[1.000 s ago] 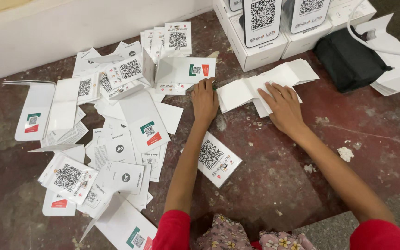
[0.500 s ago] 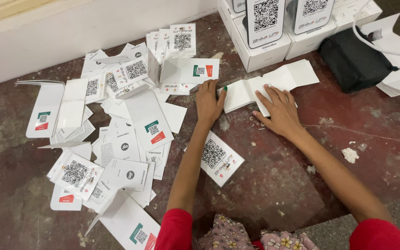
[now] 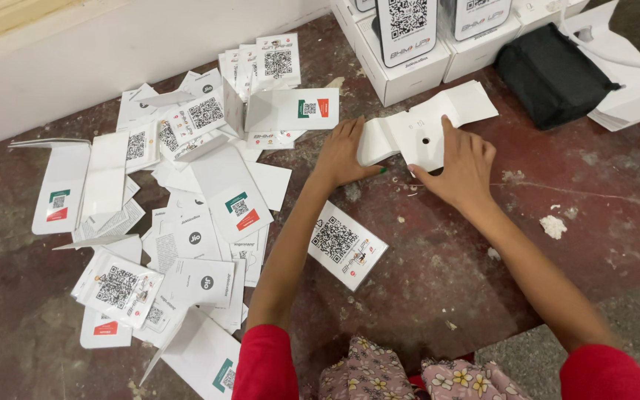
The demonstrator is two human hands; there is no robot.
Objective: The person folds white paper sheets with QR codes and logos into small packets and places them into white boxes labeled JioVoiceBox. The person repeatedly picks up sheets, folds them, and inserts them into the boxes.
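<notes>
Since the earlier frames, both hands have stayed on the white folded card blank (image 3: 420, 126), which now lies flatter and more spread out on the dark red floor (image 3: 438, 274), its far flap reaching toward the white boxes (image 3: 401, 78) along the far edge of the floor. Left hand (image 3: 346, 152): fingers extended and pressed palm-down on the near-left end of the blank, open rather than gripping. Right hand (image 3: 461, 167): fingers spread flat over the near-right part of the blank, just beside a small round hole in the card, likewise open and pressing, not clasping. Both forearms run from red sleeves (image 3: 264, 363) at the near edge of the view, above a floral-patterned garment (image 3: 387, 374). Between the forearms a single white card with a square printed code (image 3: 346, 244) lies flat and tilted on the floor, apart from the hands. To the left, a loose heap of similar white cards and flattened blanks (image 3: 179, 215) covers the floor up to the pale wall (image 3: 112, 67), some face up with printed codes, some blank, a few propped upright. Beside the boxes, near the far right corner, rests a black pouch (image 3: 553, 74), touching a further stack of white card (image 3: 631, 96). Small pale scraps (image 3: 553, 226) lie on the floor to the right of the right forearm.
</notes>
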